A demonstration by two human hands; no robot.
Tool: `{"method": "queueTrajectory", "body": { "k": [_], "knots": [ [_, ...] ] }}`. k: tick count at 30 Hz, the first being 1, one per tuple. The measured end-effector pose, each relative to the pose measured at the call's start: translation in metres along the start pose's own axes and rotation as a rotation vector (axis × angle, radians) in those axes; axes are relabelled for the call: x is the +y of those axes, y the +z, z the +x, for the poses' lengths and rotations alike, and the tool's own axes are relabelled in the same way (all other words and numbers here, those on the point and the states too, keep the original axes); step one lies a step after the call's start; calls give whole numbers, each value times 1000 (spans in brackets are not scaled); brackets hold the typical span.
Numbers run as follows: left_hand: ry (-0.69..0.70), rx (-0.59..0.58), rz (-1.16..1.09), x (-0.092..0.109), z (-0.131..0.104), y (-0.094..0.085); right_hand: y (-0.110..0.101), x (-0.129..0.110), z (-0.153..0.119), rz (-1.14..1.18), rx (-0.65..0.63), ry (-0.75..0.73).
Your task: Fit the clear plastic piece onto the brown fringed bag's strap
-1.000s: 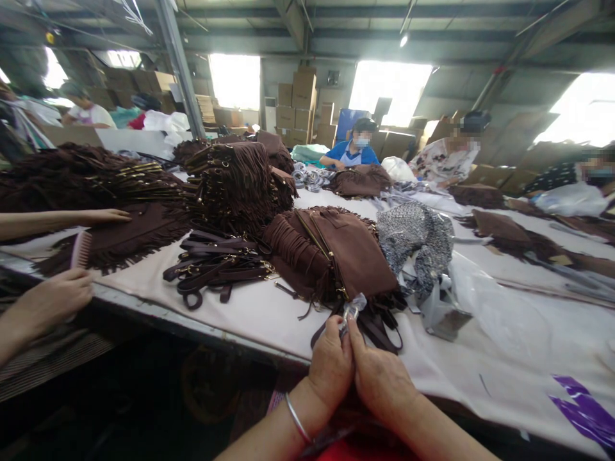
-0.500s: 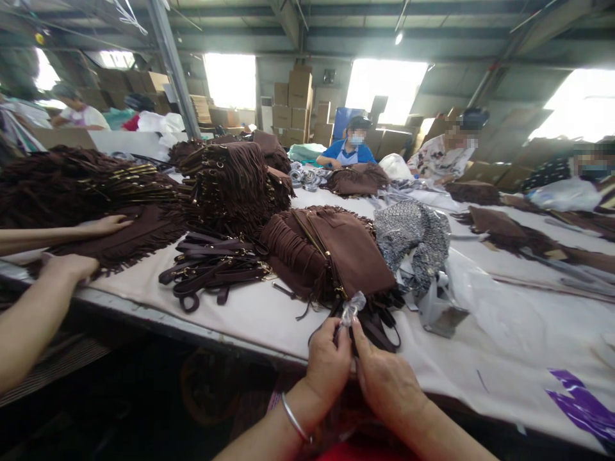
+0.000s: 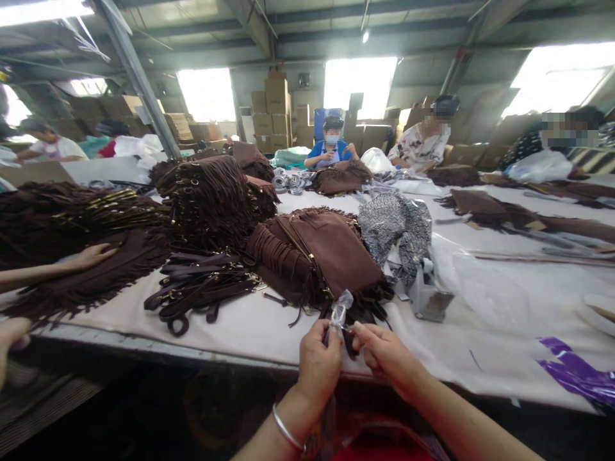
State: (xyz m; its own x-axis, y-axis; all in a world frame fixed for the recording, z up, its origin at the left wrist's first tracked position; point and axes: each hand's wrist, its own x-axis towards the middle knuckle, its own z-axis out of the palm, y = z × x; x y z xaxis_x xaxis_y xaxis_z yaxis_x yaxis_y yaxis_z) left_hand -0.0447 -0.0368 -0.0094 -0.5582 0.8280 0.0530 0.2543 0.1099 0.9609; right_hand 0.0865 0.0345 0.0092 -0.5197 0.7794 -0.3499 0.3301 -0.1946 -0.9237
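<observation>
At the near edge of the surface [image 3: 480,333], the left hand [image 3: 318,363] is closed on a clear plastic wrap [image 3: 339,312]. The right hand [image 3: 384,355], fingers loosely curled, sits just right of it, holding nothing visible. A brown fringed bag [image 3: 331,250] lies just beyond, straps [image 3: 202,288] to its left.

Clear plastic wrap [image 3: 339,310]: thin, crinkled, glossy. Fringed bag [image 3: 319,253]: brown suede-like cloth, matt, soft nap; zip looks brass-toned metal. Straps [image 3: 202,288]: dark brown leather-like, smooth, slight sheen, small shiny metal fittings. Table cover [image 3: 480,333]: pale cloth, matt. Bracelet [image 3: 284,430]: polished silvery metal. Purple tape [image 3: 571,371]: glossy plastic
</observation>
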Motion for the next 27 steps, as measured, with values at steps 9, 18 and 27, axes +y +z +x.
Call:
{"method": "queueTrajectory", "body": {
  "k": [9,18,27],
  "knots": [
    [118,16,189,-3,0,1,15,-21,18,-48,105,-223],
    [94,39,196,-4,3,4,12,-13,12,-100,81,-152],
    [-351,-176,-291,8,9,0,9,3,23,-160,121,-113]
  ]
}}
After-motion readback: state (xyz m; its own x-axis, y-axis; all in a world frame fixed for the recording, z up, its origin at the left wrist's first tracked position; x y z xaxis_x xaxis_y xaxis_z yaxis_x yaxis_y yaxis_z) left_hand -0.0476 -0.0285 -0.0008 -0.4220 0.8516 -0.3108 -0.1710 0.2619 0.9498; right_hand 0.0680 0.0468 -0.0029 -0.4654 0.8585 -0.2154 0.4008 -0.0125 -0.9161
